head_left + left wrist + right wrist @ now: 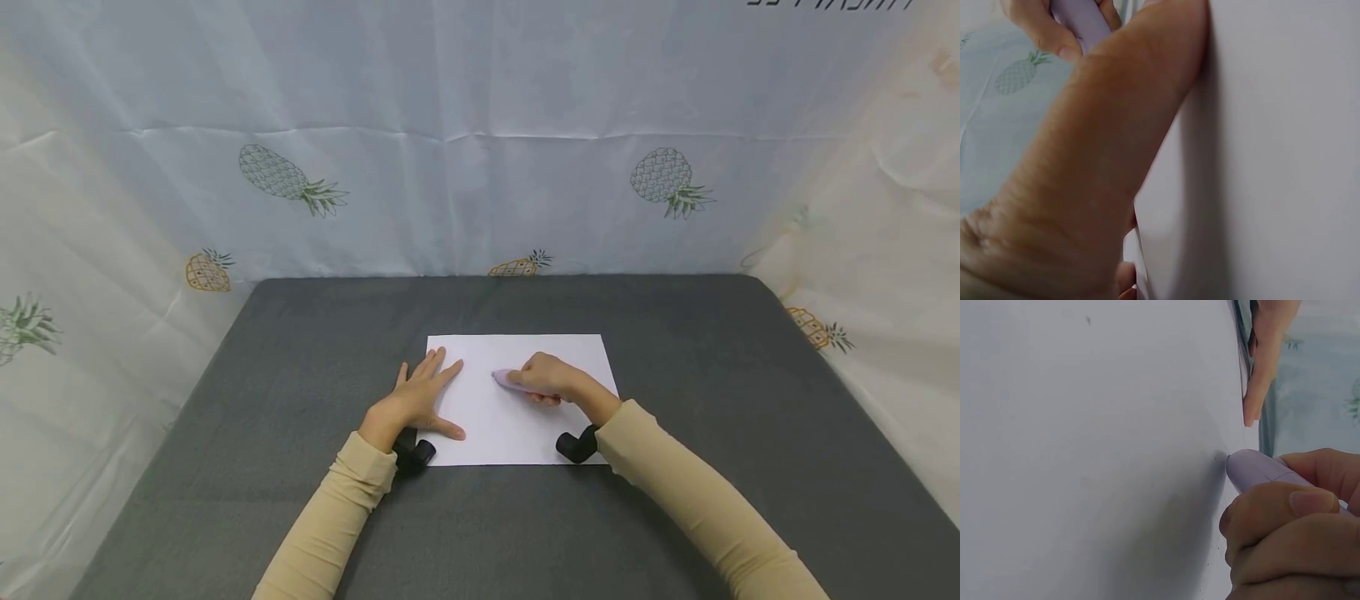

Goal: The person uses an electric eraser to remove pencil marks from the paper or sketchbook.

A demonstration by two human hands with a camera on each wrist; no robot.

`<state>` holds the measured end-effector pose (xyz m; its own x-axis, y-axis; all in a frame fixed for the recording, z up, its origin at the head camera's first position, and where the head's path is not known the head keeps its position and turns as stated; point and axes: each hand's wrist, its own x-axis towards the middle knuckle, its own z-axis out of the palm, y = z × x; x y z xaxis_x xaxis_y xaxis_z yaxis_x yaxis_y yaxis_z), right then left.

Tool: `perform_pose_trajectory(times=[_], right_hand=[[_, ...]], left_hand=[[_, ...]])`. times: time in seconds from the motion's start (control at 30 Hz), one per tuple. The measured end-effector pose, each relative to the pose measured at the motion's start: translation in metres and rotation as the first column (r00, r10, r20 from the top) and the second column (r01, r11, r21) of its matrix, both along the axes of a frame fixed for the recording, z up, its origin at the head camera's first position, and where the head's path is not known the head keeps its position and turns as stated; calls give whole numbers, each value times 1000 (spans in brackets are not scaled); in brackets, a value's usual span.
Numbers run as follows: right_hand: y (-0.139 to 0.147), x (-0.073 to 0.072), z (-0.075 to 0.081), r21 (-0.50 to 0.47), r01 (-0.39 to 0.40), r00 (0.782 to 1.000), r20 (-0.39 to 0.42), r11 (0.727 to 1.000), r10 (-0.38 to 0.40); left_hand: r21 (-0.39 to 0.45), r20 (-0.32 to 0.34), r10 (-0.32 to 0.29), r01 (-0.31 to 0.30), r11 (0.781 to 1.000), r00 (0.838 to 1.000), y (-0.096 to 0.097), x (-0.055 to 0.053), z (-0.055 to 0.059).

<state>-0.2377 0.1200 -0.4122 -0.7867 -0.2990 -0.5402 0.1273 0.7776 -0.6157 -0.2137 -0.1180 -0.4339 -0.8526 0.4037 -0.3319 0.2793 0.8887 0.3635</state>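
Observation:
A white sheet of paper [502, 433] lies on the dark grey table [322, 325]. My left hand [422, 398] rests on its left side with the fingers spread. My right hand [553, 377] grips a thick lilac pen-shaped tool [510, 380] over the middle of the sheet, its narrow end pointing left. In the right wrist view the rounded lilac tool [1263, 470] sits between curled fingers and thumb, its small dark tip at or very near the paper [1085, 425]. Most of the tool's body is hidden by the hand. In the left wrist view the left hand [1110, 119] lies along the sheet.
Black wrist camera mounts show under the left wrist [415, 454] and the right wrist [596, 417]. A pale curtain [465, 192] with pineapple prints hangs behind the table and along both sides. A small dark speck [1089, 320] shows on the paper.

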Motion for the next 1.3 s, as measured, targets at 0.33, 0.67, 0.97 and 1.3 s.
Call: perform_pose_trajectory(times=[0.33,0.67,0.97,1.3], right_hand=[[2,0,1,27,15,1000,-3,1000,-15],[1,1,1,14,7,1000,-2,1000,-7],[3,1,0,14,3,1000,-14,1000,-3],[5,0,0,8,4,1000,-9,1000,-4]], left_hand=[[12,8,6,-6,1000,1000,-2,0,0],[-3,-60,0,-1,1000,998,-1,-2,-1],[-28,-91,8,-10,1000,996,0,-2,1],[-48,-103,24,-30,998,994,2,-1,-1]])
